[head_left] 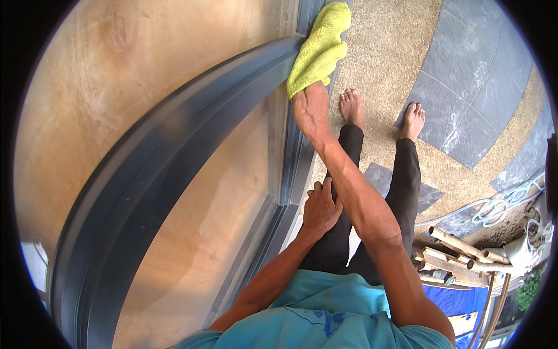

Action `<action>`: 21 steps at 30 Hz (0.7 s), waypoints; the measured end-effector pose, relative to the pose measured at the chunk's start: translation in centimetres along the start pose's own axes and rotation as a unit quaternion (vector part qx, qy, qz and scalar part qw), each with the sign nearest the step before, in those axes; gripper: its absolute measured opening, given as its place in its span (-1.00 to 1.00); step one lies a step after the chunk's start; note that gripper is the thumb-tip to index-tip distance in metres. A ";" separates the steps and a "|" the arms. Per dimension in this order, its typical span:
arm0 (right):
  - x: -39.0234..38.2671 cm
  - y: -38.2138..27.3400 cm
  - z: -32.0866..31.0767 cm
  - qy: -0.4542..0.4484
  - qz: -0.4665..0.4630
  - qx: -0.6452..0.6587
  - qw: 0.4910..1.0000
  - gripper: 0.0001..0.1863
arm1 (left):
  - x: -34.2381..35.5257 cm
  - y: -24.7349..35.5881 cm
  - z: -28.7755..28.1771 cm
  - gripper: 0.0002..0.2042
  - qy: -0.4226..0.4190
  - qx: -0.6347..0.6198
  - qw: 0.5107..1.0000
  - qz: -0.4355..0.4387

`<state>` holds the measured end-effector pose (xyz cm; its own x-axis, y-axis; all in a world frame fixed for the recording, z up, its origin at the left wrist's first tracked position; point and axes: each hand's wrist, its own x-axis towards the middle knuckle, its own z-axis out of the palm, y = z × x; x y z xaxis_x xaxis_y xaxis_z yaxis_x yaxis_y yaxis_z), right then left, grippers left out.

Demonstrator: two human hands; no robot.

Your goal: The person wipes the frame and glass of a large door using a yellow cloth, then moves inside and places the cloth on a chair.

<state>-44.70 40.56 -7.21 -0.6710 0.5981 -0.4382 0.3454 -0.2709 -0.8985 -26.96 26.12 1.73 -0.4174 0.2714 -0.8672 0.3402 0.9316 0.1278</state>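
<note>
Covering the fingers of the right hand (313,109), a lime-yellow, fuzzy fabric cloth (319,51) is located at the far end of the scene, overlapping the dark grey, curved-looking window frame (165,136). The right grip is concealed beneath the cloth; whether it is clenched cannot be told. The right arm extends across toward the far left. The left hand (321,210) is nearer, back upward and fingers bent, over the left leg in black trousers (329,246) and just beside the frame; its palm is hidden, so its grip cannot be determined. Noted at right: pale looped hose (494,213), tan round poles (455,241) and bright blue sheeting (466,303).
</note>
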 end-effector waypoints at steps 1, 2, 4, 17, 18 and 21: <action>1.2 1.8 -0.1 0.015 0.003 -0.015 1.000 -0.76 | 0.3 0.8 -0.7 -0.43 0.005 -0.017 1.000 -0.016; 2.3 3.5 -0.3 0.011 0.025 -0.025 0.999 -0.76 | 0.3 1.9 -1.8 -0.43 0.010 -0.035 0.999 -0.036; 4.2 5.8 -1.1 0.005 0.067 -0.047 0.997 -0.74 | 0.5 2.5 -2.7 -0.42 0.017 -0.054 0.997 -0.051; 9.2 -2.6 -2.4 -0.033 -0.003 0.037 0.999 -0.63 | 0.5 2.0 -2.4 -0.41 0.043 -0.070 0.996 -0.044; 9.1 -2.6 -2.2 -0.050 -0.011 0.017 0.999 -0.63 | 0.6 2.1 -2.4 -0.41 0.044 -0.064 0.996 -0.041; 6.7 -4.1 -2.1 -0.078 -0.058 0.014 0.995 -0.65 | 0.6 1.8 -2.5 -0.41 0.031 -0.077 0.995 -0.054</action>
<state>-49.22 47.25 -6.38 -0.8003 0.5023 -0.3275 0.2425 -0.2285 -0.9429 -28.69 28.59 2.64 -0.4973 0.1776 -0.8492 0.1588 0.9809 0.1122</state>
